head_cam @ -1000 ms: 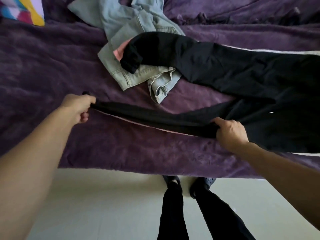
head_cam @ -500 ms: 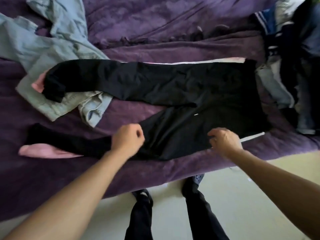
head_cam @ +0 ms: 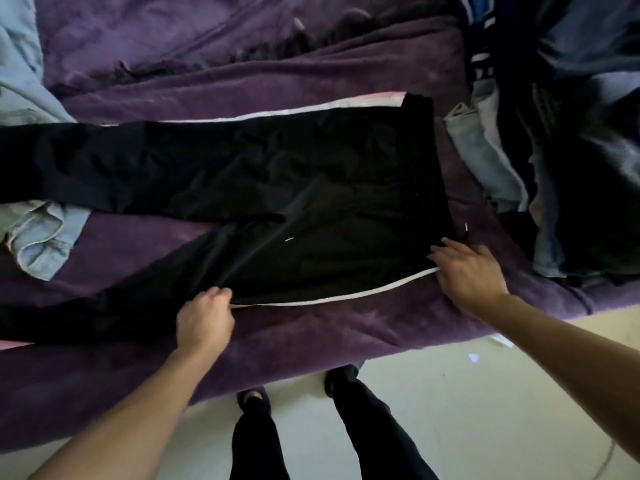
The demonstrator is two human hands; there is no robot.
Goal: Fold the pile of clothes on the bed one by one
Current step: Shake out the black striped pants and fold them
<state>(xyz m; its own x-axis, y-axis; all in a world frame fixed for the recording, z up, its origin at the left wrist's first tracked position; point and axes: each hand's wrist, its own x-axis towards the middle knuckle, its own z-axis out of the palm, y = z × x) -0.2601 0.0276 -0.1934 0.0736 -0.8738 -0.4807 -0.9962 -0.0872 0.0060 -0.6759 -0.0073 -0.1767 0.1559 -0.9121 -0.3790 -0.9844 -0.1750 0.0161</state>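
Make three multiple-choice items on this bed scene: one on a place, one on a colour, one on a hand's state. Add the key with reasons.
1. Where is the heap of unfolded dark and denim clothes?
A. past the waistband of the black white-striped trousers, on the person's right
B. on the floor
C. under the trouser legs

2. What colour is the plush blanket?
A. green
B. purple
C. white

3. What is the left hand doing?
A. lying flat on the floor
B. pinching the trousers' near edge
C. holding a hanger

Key: 1 A, the heap lies at the right past the waistband; 2 B, purple plush surrounds the trousers; 3 B, its curled fingers grip fabric by the white stripe.
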